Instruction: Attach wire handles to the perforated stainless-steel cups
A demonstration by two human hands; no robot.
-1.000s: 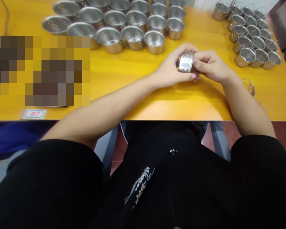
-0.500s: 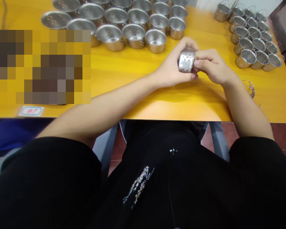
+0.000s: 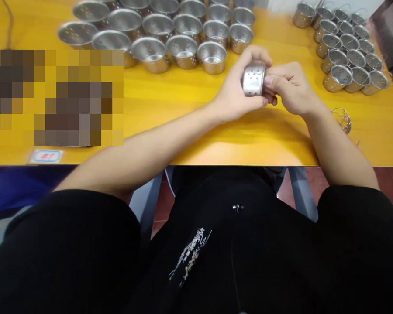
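Observation:
My left hand is wrapped around a small perforated metal cup, which lies on its side with its open end toward the right. Close against that rim is my right hand, thumb and fingers pinched together at the cup's edge. Whether a thin wire is also between those fingers is hidden. Both hands are just above the yellow table. Beside my right forearm lies a small tangle of thin metal wire loops.
Rows of perforated cups without handles stand at the back left and centre. Several cups with wire handles are grouped at the back right. A small label card lies by the front left edge. A pixelated patch covers the left side.
The cup and both hands have shifted slightly up and left in view. The grip looks much the same, with the right fingers still at the rim.

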